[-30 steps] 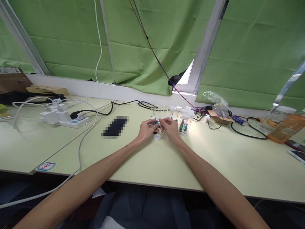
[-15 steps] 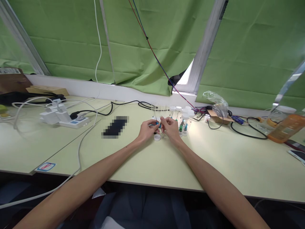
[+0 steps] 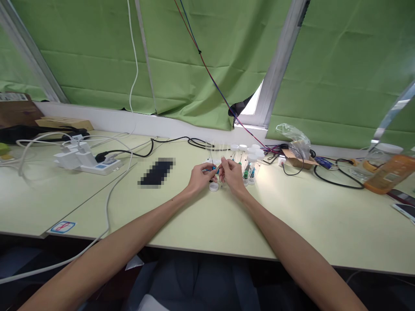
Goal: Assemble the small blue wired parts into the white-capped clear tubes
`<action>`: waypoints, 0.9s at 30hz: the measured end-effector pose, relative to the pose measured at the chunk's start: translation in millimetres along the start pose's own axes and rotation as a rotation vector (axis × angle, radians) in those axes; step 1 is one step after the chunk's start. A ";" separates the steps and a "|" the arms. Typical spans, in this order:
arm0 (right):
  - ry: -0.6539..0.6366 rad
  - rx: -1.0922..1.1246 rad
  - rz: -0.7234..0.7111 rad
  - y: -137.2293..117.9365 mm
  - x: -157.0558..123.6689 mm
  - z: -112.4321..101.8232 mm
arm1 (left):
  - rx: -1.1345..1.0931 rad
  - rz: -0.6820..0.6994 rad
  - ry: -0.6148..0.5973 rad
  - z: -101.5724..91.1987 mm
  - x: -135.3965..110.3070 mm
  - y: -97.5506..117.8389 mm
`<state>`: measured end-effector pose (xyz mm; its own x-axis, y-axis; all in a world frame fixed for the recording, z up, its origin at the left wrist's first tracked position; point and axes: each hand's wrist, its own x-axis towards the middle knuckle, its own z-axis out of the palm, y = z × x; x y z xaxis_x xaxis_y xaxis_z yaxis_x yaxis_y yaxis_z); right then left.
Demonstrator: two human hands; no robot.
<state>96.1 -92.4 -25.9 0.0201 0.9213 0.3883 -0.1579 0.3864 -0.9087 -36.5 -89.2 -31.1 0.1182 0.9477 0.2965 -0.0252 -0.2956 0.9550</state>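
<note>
Hands (image 3: pixel 201 177) at small blue piece (image 3: pixel 214 169)

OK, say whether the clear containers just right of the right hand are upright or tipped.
Upright: the clear containers stand on the table, white lids at the top.

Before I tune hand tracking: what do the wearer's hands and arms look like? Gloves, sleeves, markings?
Left hand and right hand: both bare, no gloves. Left forearm and right forearm: no sleeves in view, no watch or bracelet at either wrist. One small dark spot on the left forearm near the wrist. Rings: too small to tell.
</note>
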 end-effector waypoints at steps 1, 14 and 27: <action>-0.005 0.010 0.007 1.2 0.3 -0.2 | 0.005 -0.002 0.000 -0.2 0.1 0.0; -0.054 0.242 0.195 4.7 2.5 -0.1 | -0.034 -0.069 0.051 0.1 1.9 0.2; -0.165 0.344 0.208 3.8 2.3 -0.6 | -0.131 -0.101 0.026 -0.1 -0.1 1.5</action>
<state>96.2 -88.8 -28.5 -0.2011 0.9479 0.2470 -0.4625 0.1304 -0.8770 -36.6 -89.7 -29.7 0.1012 0.9750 0.1978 -0.1442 -0.1823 0.9726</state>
